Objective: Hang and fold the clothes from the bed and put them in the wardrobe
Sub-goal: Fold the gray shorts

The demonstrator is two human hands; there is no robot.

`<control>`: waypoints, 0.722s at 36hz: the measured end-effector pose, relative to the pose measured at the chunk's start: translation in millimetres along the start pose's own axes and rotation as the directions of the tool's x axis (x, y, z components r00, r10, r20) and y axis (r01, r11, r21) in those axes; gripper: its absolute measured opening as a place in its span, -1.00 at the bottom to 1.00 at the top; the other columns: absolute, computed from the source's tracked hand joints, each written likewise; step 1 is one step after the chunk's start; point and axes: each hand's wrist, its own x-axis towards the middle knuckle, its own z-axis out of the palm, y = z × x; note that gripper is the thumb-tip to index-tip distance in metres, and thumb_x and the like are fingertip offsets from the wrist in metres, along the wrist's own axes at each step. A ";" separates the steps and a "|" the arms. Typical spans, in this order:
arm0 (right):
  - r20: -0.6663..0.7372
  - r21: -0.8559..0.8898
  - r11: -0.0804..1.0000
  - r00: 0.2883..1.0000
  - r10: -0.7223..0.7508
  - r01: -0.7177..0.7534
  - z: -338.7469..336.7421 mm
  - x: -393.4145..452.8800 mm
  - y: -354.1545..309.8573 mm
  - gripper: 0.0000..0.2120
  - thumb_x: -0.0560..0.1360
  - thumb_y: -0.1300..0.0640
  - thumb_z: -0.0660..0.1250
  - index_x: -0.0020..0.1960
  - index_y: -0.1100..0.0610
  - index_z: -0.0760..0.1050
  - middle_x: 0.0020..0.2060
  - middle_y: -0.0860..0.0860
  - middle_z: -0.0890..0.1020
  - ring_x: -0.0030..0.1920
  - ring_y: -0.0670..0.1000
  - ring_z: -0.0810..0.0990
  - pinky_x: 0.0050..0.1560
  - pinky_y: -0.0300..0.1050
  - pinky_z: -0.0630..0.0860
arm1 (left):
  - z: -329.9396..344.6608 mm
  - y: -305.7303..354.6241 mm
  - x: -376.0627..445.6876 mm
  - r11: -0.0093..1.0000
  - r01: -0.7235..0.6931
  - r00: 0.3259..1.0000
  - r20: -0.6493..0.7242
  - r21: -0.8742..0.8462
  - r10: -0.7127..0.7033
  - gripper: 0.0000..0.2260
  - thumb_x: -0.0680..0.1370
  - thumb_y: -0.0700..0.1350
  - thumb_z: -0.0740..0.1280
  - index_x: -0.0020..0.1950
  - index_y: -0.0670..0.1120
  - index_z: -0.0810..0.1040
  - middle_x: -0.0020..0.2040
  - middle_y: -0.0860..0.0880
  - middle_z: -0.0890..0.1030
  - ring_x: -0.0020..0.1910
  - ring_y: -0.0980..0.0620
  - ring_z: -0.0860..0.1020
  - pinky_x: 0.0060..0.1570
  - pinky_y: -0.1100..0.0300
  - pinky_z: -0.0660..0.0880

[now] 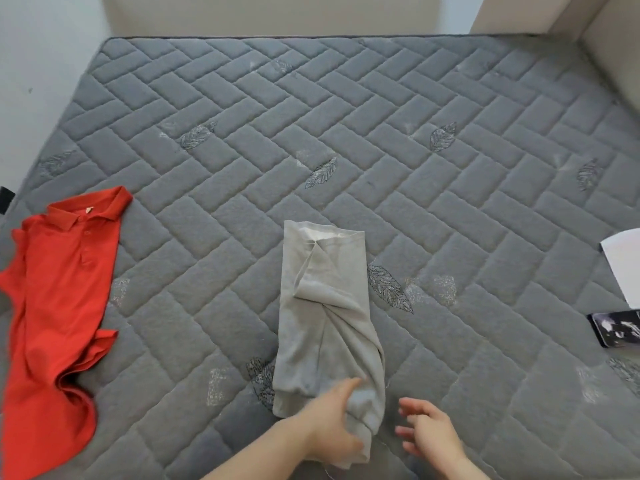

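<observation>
Bare mattress (346,133); grey garment (325,306) folded narrow, long axis running away from person. Left hand (332,420) grips near end; right hand (429,433) just beside, fingers loose, holding nothing.

**Bare mattress with clothes laid out**

The bed (346,109) shows a grey quilted mattress stitched with leaf motifs. A red polo shirt (59,306) lies spread at the near left edge. A grey garment (325,306), folded into a long strip, lies near the middle. At the right edge rest a white sheet (623,261) and a dark card (618,329).
</observation>
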 end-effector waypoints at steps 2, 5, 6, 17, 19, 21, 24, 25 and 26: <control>0.009 0.008 1.000 1.000 -0.003 0.003 3.7 0.6 -0.7 -0.80 0.60 0.35 0.25 0.05 0.13 0.61 -0.09 0.08 0.68 -0.23 0.11 0.63 -0.31 -0.13 0.49 | -5.6 -11.9 4.3 0.999 0.028 0.996 -0.088 -0.018 -0.030 -0.35 0.53 -0.07 0.36 0.59 0.07 0.21 0.46 0.00 0.44 0.33 0.00 0.51 0.29 0.24 0.39; 0.015 0.003 1.000 1.000 -0.019 0.019 11.0 4.1 -4.4 -0.84 0.56 0.24 0.38 0.13 0.11 0.60 -0.08 0.04 0.69 -0.18 0.05 0.63 -0.25 -0.10 0.52 | -26.7 -21.5 14.4 0.998 0.055 0.955 -0.289 -0.028 -0.061 -0.46 0.52 -0.06 0.34 0.50 0.07 0.33 0.41 0.11 0.43 0.05 0.08 0.54 0.24 0.17 0.46; 0.019 -0.002 1.000 0.999 -0.025 0.025 14.1 6.6 -5.6 -0.79 0.54 0.21 0.42 0.16 0.12 0.58 -0.07 0.02 0.69 -0.16 0.04 0.63 -0.20 -0.07 0.56 | -37.4 -20.7 18.5 0.997 0.066 0.931 -0.357 -0.046 -0.078 -0.47 0.52 -0.05 0.34 0.49 0.07 0.33 0.37 0.12 0.45 -0.01 0.10 0.51 0.19 0.17 0.47; 0.002 -0.340 0.932 0.991 -0.133 0.126 49.5 17.6 -14.1 -0.42 0.32 -0.06 0.57 0.23 -0.01 0.40 -0.14 -0.14 0.56 -0.06 -0.06 0.56 -0.03 -0.18 0.41 | -137.9 -10.0 96.9 0.880 0.254 0.822 -0.570 0.401 0.023 -0.47 0.55 -0.13 0.25 0.51 0.04 0.25 0.05 -0.05 0.61 -0.02 -0.15 0.59 -0.20 0.06 0.44; -0.008 -0.376 0.916 0.988 -0.157 0.143 51.6 19.9 -13.4 -0.64 0.33 -0.02 0.54 0.03 -0.01 0.47 -0.23 -0.09 0.60 -0.13 -0.10 0.57 -0.08 -0.19 0.43 | -148.0 -11.3 107.2 0.782 0.296 0.848 -0.528 0.549 0.051 -0.76 0.59 -0.15 0.22 0.25 -0.02 0.51 0.05 -0.06 0.64 -0.02 -0.14 0.60 -0.15 0.03 0.50; -0.013 -0.384 0.911 0.986 -0.169 0.151 50.8 22.4 -13.1 -0.81 0.36 0.02 0.48 -0.09 -0.01 0.52 -0.25 -0.07 0.63 -0.15 -0.11 0.57 -0.09 -0.20 0.43 | -158.0 -6.5 112.4 0.734 0.308 0.856 -0.512 0.605 0.063 -0.82 0.59 -0.16 0.22 0.05 -0.05 0.62 0.02 -0.07 0.66 -0.02 -0.13 0.62 -0.13 0.05 0.52; 0.005 -0.379 0.907 0.981 -0.196 0.183 49.0 26.3 -10.9 -0.94 0.38 0.10 0.40 -0.18 0.00 0.53 -0.21 -0.06 0.64 -0.13 -0.06 0.57 -0.11 -0.21 0.41 | -179.4 12.3 112.6 0.775 0.253 0.804 -0.572 0.578 0.164 -0.87 0.55 -0.11 0.23 -0.07 -0.06 0.57 0.03 -0.05 0.63 0.01 -0.16 0.60 -0.08 0.06 0.48; 0.007 -0.363 0.911 0.978 -0.207 0.195 48.6 26.6 -10.1 -0.95 0.38 0.12 0.39 -0.20 0.01 0.52 -0.25 -0.06 0.63 -0.14 -0.05 0.57 -0.13 -0.22 0.41 | -189.0 21.2 111.3 0.811 0.211 0.760 -0.613 0.545 0.214 -0.88 0.55 -0.08 0.22 -0.13 -0.04 0.52 0.03 -0.05 0.58 0.01 -0.15 0.56 -0.08 0.07 0.45; 0.006 -0.338 0.919 0.976 -0.216 0.205 48.9 27.0 -10.3 -0.93 0.39 0.15 0.37 -0.22 0.03 0.50 -0.30 -0.07 0.62 -0.17 -0.02 0.56 -0.14 -0.25 0.41 | -199.6 30.9 110.0 0.843 0.158 0.710 -0.652 0.514 0.264 -0.87 0.55 -0.05 0.22 -0.17 -0.03 0.49 0.02 -0.05 0.51 0.01 -0.12 0.49 -0.08 0.07 0.41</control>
